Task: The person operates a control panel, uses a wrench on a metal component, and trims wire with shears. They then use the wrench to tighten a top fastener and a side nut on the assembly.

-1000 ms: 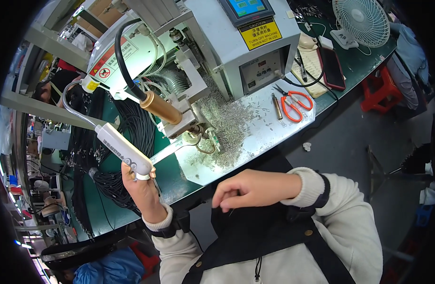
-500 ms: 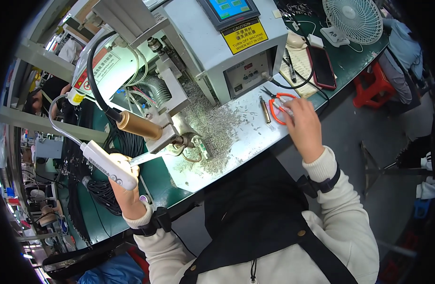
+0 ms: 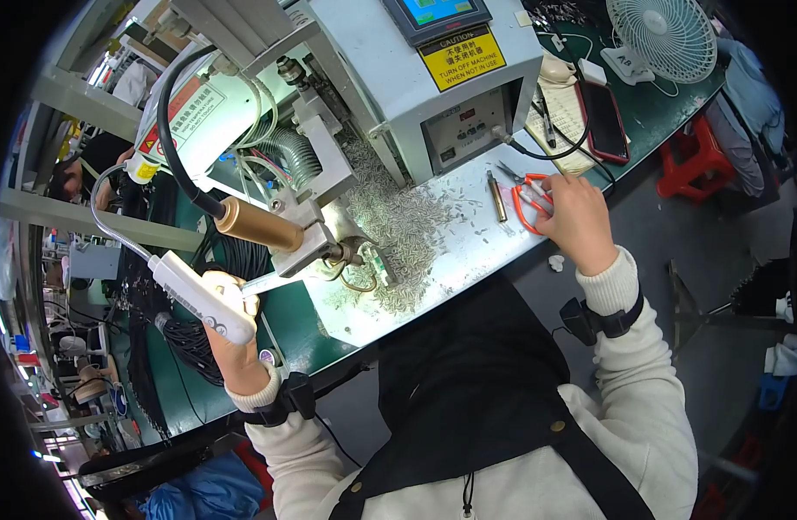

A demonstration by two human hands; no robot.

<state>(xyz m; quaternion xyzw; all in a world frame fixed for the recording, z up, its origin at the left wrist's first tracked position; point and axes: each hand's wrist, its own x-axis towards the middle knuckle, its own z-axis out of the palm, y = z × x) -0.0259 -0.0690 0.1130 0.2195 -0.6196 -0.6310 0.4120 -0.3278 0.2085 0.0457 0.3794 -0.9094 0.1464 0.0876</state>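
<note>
My right hand (image 3: 580,221) is closed at the handles of orange-handled pliers (image 3: 524,218), which lie on the pale metal plate (image 3: 476,247) with their jaws pointing away. A brass-coloured rod (image 3: 496,197) lies just left of them. My left hand (image 3: 234,351) is raised behind a white lamp head (image 3: 204,299), which hides much of it. Its visible fingers are bent, and what they hold cannot be made out. Beside it are a bundle of black cables (image 3: 191,351) and the machine's gold cylinder (image 3: 260,225). Many small clear tube pieces (image 3: 390,217) are heaped on the plate.
The grey machine box (image 3: 390,87) stands at the back. Further right are a notebook (image 3: 567,108), a phone (image 3: 608,130) and a fan (image 3: 663,39). A red stool (image 3: 695,160) stands beyond the table edge. A white scrap (image 3: 556,263) shows below that edge.
The whole view has shifted slightly. My right hand has settled further over the pliers' handles, and a white scrap now shows near its wrist. My left hand stays behind the lamp.
</note>
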